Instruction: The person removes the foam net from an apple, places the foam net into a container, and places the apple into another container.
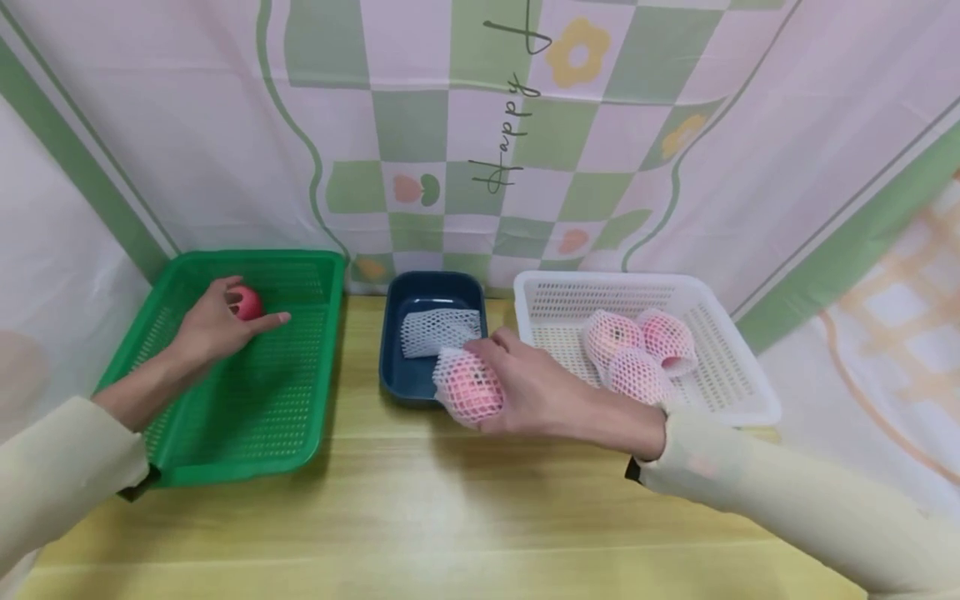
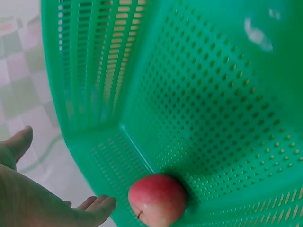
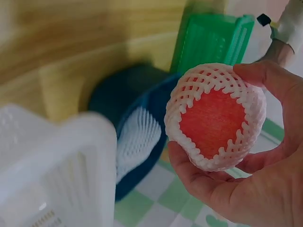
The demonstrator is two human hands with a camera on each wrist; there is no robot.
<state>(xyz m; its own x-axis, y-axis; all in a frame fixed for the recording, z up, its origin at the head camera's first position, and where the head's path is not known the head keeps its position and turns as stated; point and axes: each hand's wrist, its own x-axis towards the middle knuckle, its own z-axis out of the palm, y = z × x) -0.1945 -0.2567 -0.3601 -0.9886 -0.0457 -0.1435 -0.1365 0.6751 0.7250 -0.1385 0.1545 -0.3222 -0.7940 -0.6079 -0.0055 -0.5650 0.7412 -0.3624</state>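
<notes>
Nearest us, above the pale wooden desk [image 1: 480,508], the right hand [image 1: 531,387] grips a round pink-red apple in white foam mesh [image 1: 471,393]. We judge it firm, moderately heavy and easily bruised; since the soft mesh may slip, we favour holding its sides. Just beyond, a dark blue plastic tray [image 1: 385,358] holds a white foam net [image 1: 431,333]. Right, a white plastic basket [image 1: 600,277] holds three netted round fruits [image 1: 613,333]. Left, the left hand [image 1: 213,325] spreads wide near a smooth, probably slippery bare red apple [image 2: 157,201] inside a green plastic basket [image 1: 262,417]. Farthest, we read "Happy" on a green-and-white checked cloth [image 1: 408,125].
</notes>
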